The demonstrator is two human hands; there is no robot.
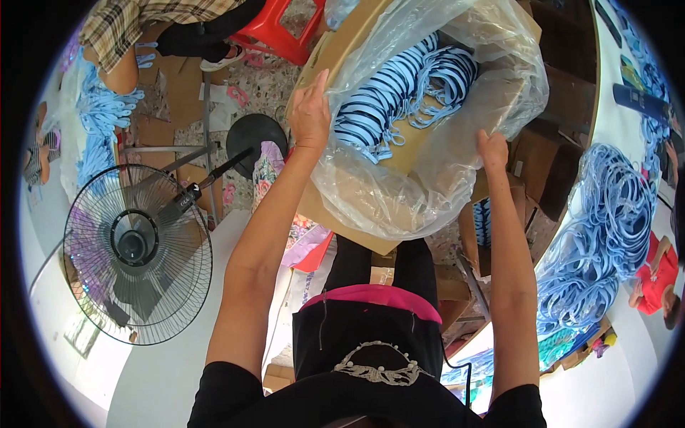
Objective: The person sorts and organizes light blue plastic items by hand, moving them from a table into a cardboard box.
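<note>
In front of me is a cardboard box (pixel 321 214) lined with a clear plastic bag (pixel 399 207). Bundles of light blue straps with dark edges (pixel 374 100) lie inside, stacked in a row, with a looser coil at the right. My left hand (pixel 310 114) grips the box's left edge, its fingers against the cardboard and liner. On the right side, my right hand (pixel 492 150) is closed on the rim with the liner bunched beside it; the fingertips are partly hidden. Both arms reach forward, and the box is tilted.
A black standing fan (pixel 135 239) is at my left. Heaps of blue straps (pixel 599 235) cover the table at right, and more blue straps (pixel 103 107) hang at far left. A red stool (pixel 282 32) and a seated person (pixel 121 36) are beyond. Another person in red (pixel 656 274) sits at right.
</note>
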